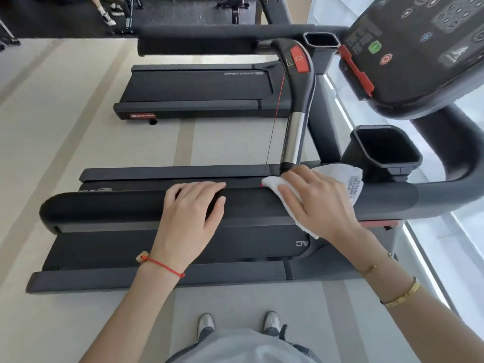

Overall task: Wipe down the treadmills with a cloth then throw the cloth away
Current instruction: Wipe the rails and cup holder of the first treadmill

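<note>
A dark padded handrail [110, 208] of the near treadmill [162, 247] runs across the middle of the head view. My left hand [191, 216] rests flat on top of it, fingers straight. My right hand [317, 203] presses a white cloth [351, 179] onto the rail further right, fingers spread over the cloth. The cloth sticks out beyond my fingers and below my palm. The treadmill's console [424, 48] is at the upper right.
A second treadmill [193, 93] stands beyond on the pale floor. A chrome and black upright [294, 137] with a red button rises behind my right hand. A black cup holder [385, 150] sits to the right. Another person's feet [110, 14] show at the top left.
</note>
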